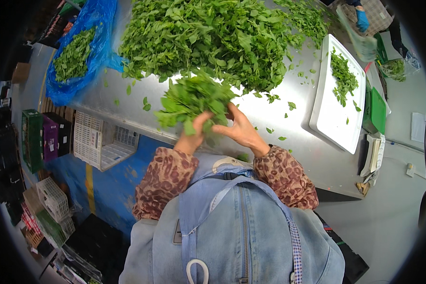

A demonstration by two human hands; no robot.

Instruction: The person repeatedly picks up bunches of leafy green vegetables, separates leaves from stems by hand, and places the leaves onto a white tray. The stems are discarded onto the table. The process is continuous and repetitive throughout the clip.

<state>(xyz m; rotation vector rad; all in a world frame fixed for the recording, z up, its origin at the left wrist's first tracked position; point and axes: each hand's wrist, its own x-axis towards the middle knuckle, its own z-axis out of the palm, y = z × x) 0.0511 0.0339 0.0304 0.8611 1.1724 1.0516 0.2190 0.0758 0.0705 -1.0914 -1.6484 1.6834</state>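
Both my hands are around a bunch of leafy green herbs [195, 96], held just above the near edge of a steel table [149, 113]. My left hand [195, 131] grips the stems from the left, its fingers partly covered by leaves. On the right side of the bunch, my right hand [241, 127] touches it with thumb and fingers spread around the foliage; the bunch is blurred. Beyond it lies a large heap of the same herbs [206, 39]. Loose leaves [269, 130] are scattered on the metal near my right hand.
At the left, a blue plastic bag [67, 87] holds more herbs. A white tray [335, 124] with some sprigs lies to the right, near a green crate [376, 110]. A blue-gloved hand [362, 21] of another person is at upper right. White plastic crates [88, 138] stand below the table's left edge.
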